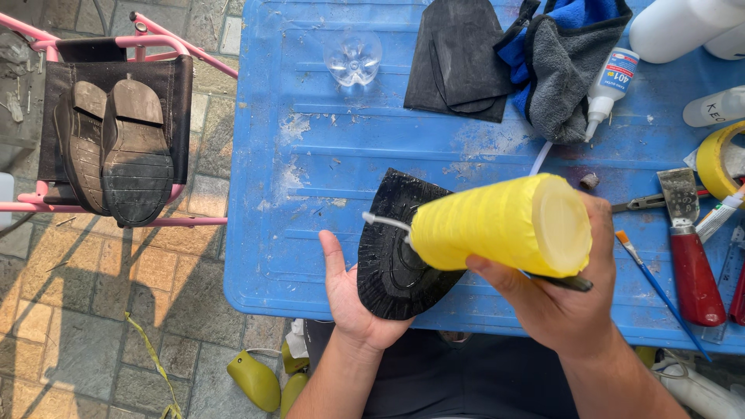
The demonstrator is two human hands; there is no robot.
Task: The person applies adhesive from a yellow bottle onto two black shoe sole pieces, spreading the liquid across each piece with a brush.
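Observation:
My left hand (pixel 351 299) lies palm up under a black rubber half sole (pixel 392 260), holding it tread side up at the near edge of the blue table (pixel 310 163). My right hand (pixel 555 299) grips a yellow squeeze bottle (pixel 497 225) tipped on its side. Its thin white nozzle (pixel 384 223) rests on the sole. A dark slim tool (pixel 566 282) also sits under my right fingers.
Black rubber sheets (pixel 454 58), a grey and blue cloth (pixel 563 62), a small glue bottle (pixel 609 89), a clear plastic cup base (pixel 353 56), a red-handled scraper (pixel 687 248), a brush (pixel 660 291) and yellow tape (pixel 718 159) lie on the table. A pair of shoes (pixel 116 151) rests sole-up on a pink stool at left.

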